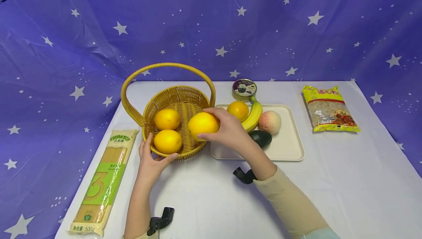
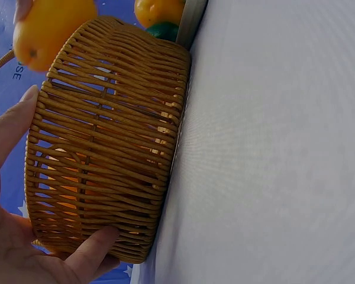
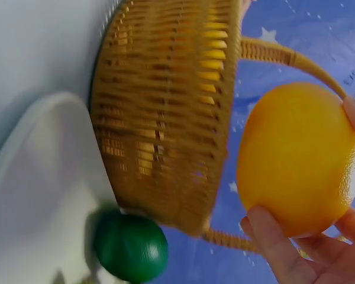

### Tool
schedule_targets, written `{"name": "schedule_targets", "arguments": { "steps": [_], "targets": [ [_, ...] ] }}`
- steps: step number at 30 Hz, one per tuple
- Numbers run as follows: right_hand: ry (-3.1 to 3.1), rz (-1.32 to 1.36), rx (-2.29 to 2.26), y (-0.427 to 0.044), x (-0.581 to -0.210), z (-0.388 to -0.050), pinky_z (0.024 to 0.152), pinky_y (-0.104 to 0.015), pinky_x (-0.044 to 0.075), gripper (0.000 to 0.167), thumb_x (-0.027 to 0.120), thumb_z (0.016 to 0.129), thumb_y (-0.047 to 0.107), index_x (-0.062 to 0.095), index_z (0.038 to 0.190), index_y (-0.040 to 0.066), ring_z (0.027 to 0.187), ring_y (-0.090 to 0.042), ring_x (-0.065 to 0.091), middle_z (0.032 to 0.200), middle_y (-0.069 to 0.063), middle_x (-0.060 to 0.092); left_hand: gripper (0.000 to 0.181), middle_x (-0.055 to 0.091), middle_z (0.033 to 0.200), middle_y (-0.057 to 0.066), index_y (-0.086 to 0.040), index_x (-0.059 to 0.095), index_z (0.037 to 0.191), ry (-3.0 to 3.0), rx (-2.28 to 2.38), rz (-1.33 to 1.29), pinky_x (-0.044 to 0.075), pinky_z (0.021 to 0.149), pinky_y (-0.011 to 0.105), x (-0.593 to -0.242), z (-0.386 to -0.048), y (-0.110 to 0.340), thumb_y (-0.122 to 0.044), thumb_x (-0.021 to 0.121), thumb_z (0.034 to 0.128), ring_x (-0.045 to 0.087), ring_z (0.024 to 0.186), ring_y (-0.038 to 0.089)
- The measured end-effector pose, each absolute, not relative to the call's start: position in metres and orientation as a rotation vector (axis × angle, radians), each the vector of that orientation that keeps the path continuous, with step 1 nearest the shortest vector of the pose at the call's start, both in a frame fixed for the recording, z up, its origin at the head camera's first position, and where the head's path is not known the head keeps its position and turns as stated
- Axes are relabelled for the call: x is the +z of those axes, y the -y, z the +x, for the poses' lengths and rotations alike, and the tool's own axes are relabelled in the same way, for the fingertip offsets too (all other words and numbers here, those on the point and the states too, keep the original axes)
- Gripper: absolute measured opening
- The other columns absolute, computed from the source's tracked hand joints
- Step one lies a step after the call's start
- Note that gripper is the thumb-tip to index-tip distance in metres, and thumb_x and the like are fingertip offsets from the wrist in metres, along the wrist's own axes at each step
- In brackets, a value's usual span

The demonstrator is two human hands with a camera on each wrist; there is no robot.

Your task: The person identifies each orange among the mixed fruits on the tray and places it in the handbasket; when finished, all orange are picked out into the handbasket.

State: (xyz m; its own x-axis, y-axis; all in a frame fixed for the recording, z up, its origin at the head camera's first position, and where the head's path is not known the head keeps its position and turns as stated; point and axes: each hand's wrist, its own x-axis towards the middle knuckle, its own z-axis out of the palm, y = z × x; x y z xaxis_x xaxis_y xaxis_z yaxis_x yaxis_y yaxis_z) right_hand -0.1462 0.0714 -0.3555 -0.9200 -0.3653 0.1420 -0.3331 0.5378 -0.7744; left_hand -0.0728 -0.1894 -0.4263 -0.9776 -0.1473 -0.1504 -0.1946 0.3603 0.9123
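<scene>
A smooth, plump orange-yellow fruit (image 1: pixel 202 124) is pinched between the thumb and fingers of the right hand (image 1: pixel 228 127), above the right part of the woven basket (image 1: pixel 178 91). This round basket, with a hoop handle (image 1: pixel 168 64) of tightly wound strands, stands beneath those fingers; two similar glossy fruits (image 1: pixel 167 119) lie inside, left of them. The right forearm reaches in from the lower right. The left hand (image 1: pixel 153 162) has thumb and fingers spread wide, touching the basket's ribbed outer wall. Right of the pinching fingers, a round-cornered cream tray (image 1: pixel 291 154) carries a curved banana (image 1: pixel 254 116), blush-speckled peach (image 1: pixel 270 122) and shiny dark-green oval (image 1: pixel 262 139). Left of the spread fingers, a long, flat pasta packet (image 1: pixel 105 180) lies on the white-covered bench (image 1: pixel 197 202).
</scene>
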Motion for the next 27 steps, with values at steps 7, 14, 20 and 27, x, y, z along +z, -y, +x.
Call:
{"name": "schedule_targets", "arguments": {
  "steps": [7,14,20,27],
  "targets": [
    [-2.73,-0.692,-1.281,-0.051,-0.366,-0.153,0.09,-0.035,0.049,0.078,0.082,0.068,0.056,0.056,0.133,0.022,0.109,-0.013,0.054,0.128,0.006,0.055,0.113,-0.015,0.158,0.005,-0.025,0.001,0.156,-2.538,1.727,-0.335,0.033,0.108,0.049,-0.428,-0.073,0.19,-0.035,0.082,0.0778,0.01,0.144,0.036],
    [-2.677,-0.751,-1.217,-0.041,-0.374,-0.158,0.09,-0.032,0.047,0.077,0.081,0.069,0.054,0.055,0.134,0.022,0.108,-0.012,0.054,0.129,0.005,0.055,0.113,-0.014,0.158,0.004,-0.024,0.0,0.156,-2.54,1.724,-0.333,0.033,0.108,0.049,-0.427,-0.073,0.19,-0.032,0.081,0.0788,0.01,0.144,0.033],
    [-2.662,-0.804,-1.174,-0.038,-0.378,-0.159,0.09,-0.031,0.048,0.075,0.081,0.071,0.051,0.055,0.135,0.021,0.107,-0.012,0.054,0.127,0.005,0.055,0.114,-0.014,0.158,0.004,-0.024,0.0,0.156,-2.55,1.718,-0.327,0.034,0.107,0.05,-0.428,-0.073,0.191,-0.036,0.081,0.0779,0.01,0.143,0.034],
    [-2.679,-0.878,-1.128,-0.036,-0.381,-0.158,0.091,-0.031,0.047,0.074,0.08,0.073,0.05,0.055,0.135,0.019,0.109,-0.012,0.054,0.128,0.003,0.055,0.113,-0.013,0.158,0.004,-0.023,0.001,0.156,-2.546,1.731,-0.318,0.033,0.107,0.05,-0.428,-0.073,0.19,-0.037,0.081,0.0778,0.011,0.143,0.033]
  ]
}}
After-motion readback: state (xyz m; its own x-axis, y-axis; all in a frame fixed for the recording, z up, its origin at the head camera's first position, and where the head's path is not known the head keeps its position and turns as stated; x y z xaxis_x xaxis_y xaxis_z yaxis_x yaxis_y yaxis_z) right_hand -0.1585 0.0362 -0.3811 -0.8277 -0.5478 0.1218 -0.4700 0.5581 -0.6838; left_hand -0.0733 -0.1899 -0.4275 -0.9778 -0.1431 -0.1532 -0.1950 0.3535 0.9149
